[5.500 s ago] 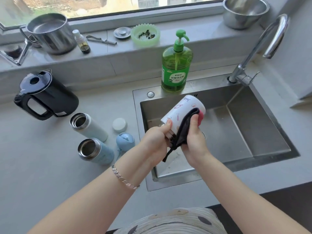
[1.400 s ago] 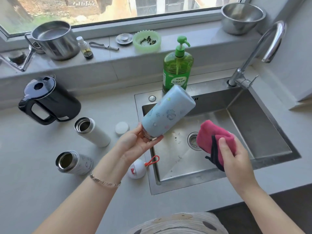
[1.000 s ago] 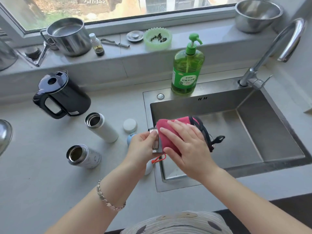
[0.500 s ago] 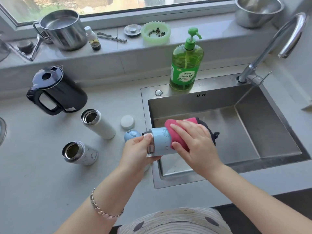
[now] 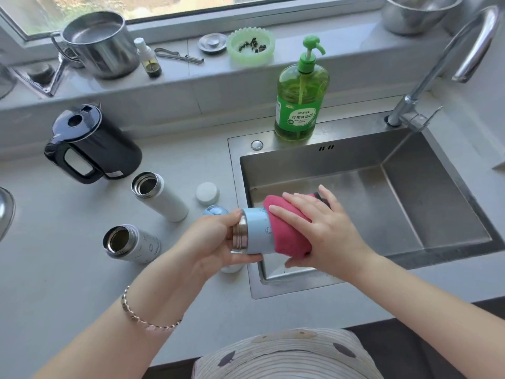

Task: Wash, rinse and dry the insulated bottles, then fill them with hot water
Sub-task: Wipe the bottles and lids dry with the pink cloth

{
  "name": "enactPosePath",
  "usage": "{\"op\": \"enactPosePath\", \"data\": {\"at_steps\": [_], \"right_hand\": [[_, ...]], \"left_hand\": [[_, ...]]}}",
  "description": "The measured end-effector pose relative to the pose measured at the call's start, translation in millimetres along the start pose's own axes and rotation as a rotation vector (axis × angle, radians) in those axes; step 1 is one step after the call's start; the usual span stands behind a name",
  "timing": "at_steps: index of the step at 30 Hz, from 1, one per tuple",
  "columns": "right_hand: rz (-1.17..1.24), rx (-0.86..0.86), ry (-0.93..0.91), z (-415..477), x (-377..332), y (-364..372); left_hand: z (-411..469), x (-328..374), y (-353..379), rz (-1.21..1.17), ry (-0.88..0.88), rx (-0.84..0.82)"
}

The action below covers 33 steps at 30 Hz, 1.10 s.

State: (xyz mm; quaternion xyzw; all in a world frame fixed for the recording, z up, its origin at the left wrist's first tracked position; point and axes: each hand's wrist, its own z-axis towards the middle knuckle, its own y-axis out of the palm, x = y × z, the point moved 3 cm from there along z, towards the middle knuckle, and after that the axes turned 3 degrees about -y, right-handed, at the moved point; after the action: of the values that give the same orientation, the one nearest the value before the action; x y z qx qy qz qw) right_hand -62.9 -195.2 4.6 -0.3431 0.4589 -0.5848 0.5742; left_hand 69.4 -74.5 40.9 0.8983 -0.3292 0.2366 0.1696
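I hold a light blue insulated bottle (image 5: 257, 231) on its side over the sink's left rim. My left hand (image 5: 213, 242) grips its steel neck end. My right hand (image 5: 325, 231) wraps a pink cloth (image 5: 287, 233) round the bottle's body, fingers curled over it. Two open bottles stand on the counter to the left: a plain white one (image 5: 161, 196) and a white patterned one (image 5: 131, 243). A white cap (image 5: 207, 193) and a blue cap (image 5: 214, 210) lie near them. Another white cap (image 5: 231, 268) is mostly hidden under my left hand.
A black electric kettle (image 5: 95, 149) stands at the back left. Green dish soap bottle (image 5: 300, 94) stands behind the steel sink (image 5: 382, 192), with the faucet (image 5: 451, 53) at back right. The windowsill holds a steel pot (image 5: 101, 45), a small bottle, a green dish (image 5: 251, 45) and a steel bowl.
I swapped the white patterned bottle for the blue one, then wrapped the pink cloth round it. Over the last half second the cloth slid slightly along the bottle.
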Motion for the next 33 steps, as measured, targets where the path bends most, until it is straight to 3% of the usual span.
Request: {"op": "enactPosePath", "data": {"at_steps": [4, 6, 8, 11, 13, 16, 20, 25, 27, 31, 33], "right_hand": [[0.145, -0.055, 0.071, 2.1, 7.7, -5.4], [0.315, -0.158, 0.227, 5.3, 13.9, -14.7], [0.615, -0.327, 0.418, 5.0, 22.7, -21.0], [0.902, -0.462, 0.445, 9.5, 35.1, -31.1], [0.963, -0.513, 0.409, 15.8, 37.4, -37.3], [0.868, -0.498, 0.439, 17.7, 30.1, -39.3], [0.274, -0.239, 0.3, 12.0, -14.6, -30.0], [0.035, 0.023, 0.139, -1.2, -47.2, -9.2], [0.046, 0.055, 0.09, -3.6, -28.7, -8.1], [0.327, 0.026, 0.338, -17.7, 9.1, -14.5], [0.264, 0.078, 0.324, -15.6, -6.4, -13.2]], "left_hand": [[-0.6, 6.5, 8.2, 0.09, 0.011, -0.059], [-0.7, 10.6, 7.4, 0.246, 0.181, -0.077], [-5.3, 14.3, 4.6, 0.568, 0.47, -0.081], [-9.1, 5.7, 3.8, 0.754, 0.681, -0.131], [-9.1, 1.1, 4.9, 0.613, 0.663, -0.159], [-10.9, -1.1, 8.1, 0.353, 0.56, -0.033], [-7.7, -12.7, 15.1, 0.218, 0.304, 0.012], [-6.0, -17.0, 17.3, 0.06, 0.156, 0.022], [-4.9, -14.2, 11.3, 0.028, 0.126, 0.044], [-3.7, -6.9, -1.3, -0.017, 0.122, 0.104], [-2.1, -6.3, 2.2, -0.04, 0.107, 0.103]]}}
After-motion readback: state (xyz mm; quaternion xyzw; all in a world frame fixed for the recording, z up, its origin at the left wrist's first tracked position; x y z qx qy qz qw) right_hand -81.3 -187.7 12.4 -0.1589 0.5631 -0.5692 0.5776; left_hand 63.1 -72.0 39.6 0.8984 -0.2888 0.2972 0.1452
